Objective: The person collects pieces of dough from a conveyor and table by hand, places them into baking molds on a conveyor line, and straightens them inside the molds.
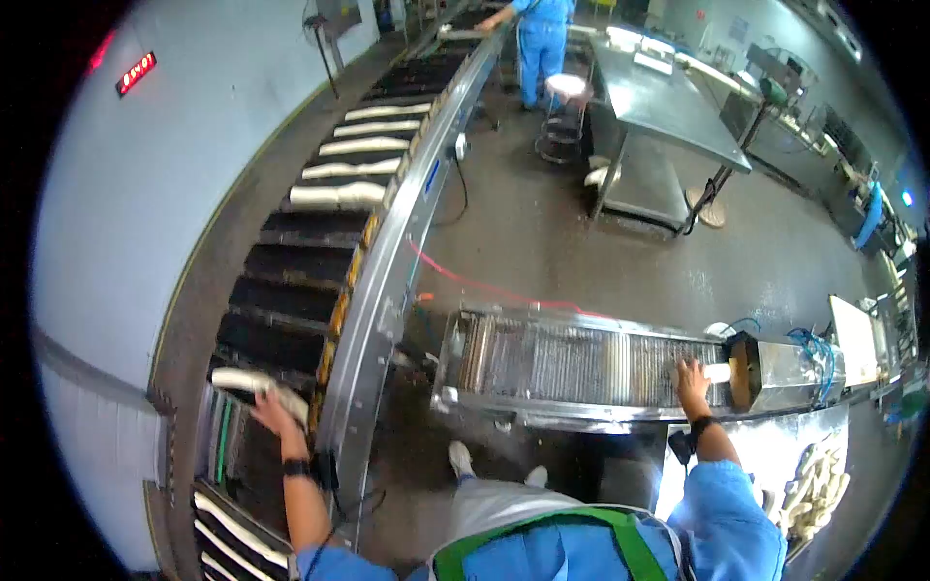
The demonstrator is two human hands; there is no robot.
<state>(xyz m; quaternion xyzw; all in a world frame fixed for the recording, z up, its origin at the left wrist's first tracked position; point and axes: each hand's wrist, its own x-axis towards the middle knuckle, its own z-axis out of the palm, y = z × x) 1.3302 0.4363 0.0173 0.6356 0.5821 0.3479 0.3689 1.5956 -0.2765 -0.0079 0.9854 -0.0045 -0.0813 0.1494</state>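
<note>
On the left, a long white root-like piece [240, 379] lies across a dark slat of the long conveyor. My left hand [277, 414] grips it near its right end, and blur softens the fingers there. Over at the right, my right hand [692, 382] rests palm down above the short roller conveyor [572, 363], fingers apart. Just beside its fingertips, the end of another white piece [717, 372] pokes out from the mouth of a metal box machine [785, 371]. I cannot tell if the fingers touch that piece.
Several white pieces [339, 193] lie crosswise farther up the long conveyor [397, 232]. A co-worker in blue [542, 44] reaches over its far end. A steel table [668, 102] and a round stool [567, 87] stand ahead. White pieces [817, 489] are heaped at lower right.
</note>
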